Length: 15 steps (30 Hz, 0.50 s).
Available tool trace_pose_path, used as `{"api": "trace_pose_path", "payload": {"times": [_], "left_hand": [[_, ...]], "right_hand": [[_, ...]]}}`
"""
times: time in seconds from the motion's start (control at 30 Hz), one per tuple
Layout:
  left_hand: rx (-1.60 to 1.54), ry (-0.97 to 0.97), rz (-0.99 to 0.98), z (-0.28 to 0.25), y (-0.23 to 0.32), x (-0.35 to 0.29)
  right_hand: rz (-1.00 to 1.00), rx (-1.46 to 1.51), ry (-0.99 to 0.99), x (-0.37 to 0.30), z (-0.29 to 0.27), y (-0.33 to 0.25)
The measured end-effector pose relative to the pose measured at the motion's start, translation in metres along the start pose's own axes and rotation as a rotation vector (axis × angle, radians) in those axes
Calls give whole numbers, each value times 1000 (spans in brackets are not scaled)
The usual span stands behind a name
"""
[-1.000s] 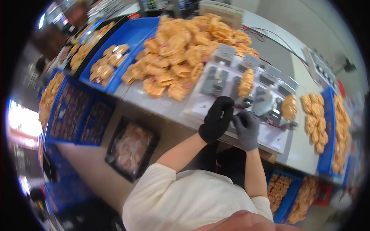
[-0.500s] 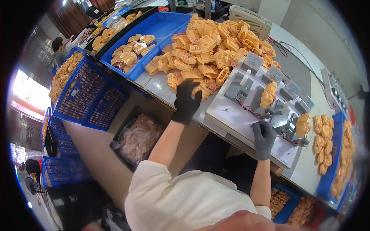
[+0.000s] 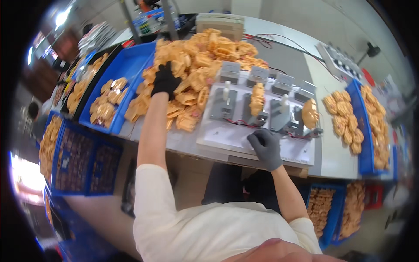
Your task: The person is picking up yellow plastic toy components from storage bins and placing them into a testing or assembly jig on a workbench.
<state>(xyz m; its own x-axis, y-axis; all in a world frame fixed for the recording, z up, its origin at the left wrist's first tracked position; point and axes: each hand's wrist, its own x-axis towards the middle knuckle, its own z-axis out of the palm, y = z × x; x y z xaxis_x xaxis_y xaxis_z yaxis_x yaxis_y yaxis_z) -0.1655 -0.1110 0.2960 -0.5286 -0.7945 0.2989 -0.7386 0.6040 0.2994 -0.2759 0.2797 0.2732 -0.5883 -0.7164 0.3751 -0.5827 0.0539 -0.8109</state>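
Observation:
My left hand [image 3: 166, 82], in a black glove, reaches onto a big heap of tan plastic shells [image 3: 203, 61]. Its fingers are spread over the shells, and none is visibly gripped. My right hand [image 3: 265, 147], in a grey glove, rests curled at the front of a white fixture board [image 3: 218, 139]. Nothing sticks out of its closed fingers. Grey blocks and clamps with red wires stand on the board. One tan shell [image 3: 257, 99] sits upright on a middle station, and another tan shell [image 3: 310, 113] on the rightmost one.
Left of the heap is a blue tray [image 3: 114, 124] with some shells inside. Rows of tan shells [image 3: 342, 114] lie right of the board, beside a blue bin [image 3: 365, 148]. A beige instrument box [image 3: 219, 27] stands behind. Blue crates [image 3: 65, 187] stand on the floor at left.
My left hand has gone from the near edge of the heap farther onto it. My right hand stays curled at the board. The whole view has turned and shifted.

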Motion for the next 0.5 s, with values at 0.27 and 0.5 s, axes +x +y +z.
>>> {"api": "trace_pose_path", "payload": {"times": [0.27, 0.5], "left_hand": [[-425, 681, 173, -38, 21, -37], [-1404, -610, 60, -78, 111, -188]], "right_hand": [[10, 6, -20, 0, -3, -1], [55, 979, -61, -22, -7, -16]]}}
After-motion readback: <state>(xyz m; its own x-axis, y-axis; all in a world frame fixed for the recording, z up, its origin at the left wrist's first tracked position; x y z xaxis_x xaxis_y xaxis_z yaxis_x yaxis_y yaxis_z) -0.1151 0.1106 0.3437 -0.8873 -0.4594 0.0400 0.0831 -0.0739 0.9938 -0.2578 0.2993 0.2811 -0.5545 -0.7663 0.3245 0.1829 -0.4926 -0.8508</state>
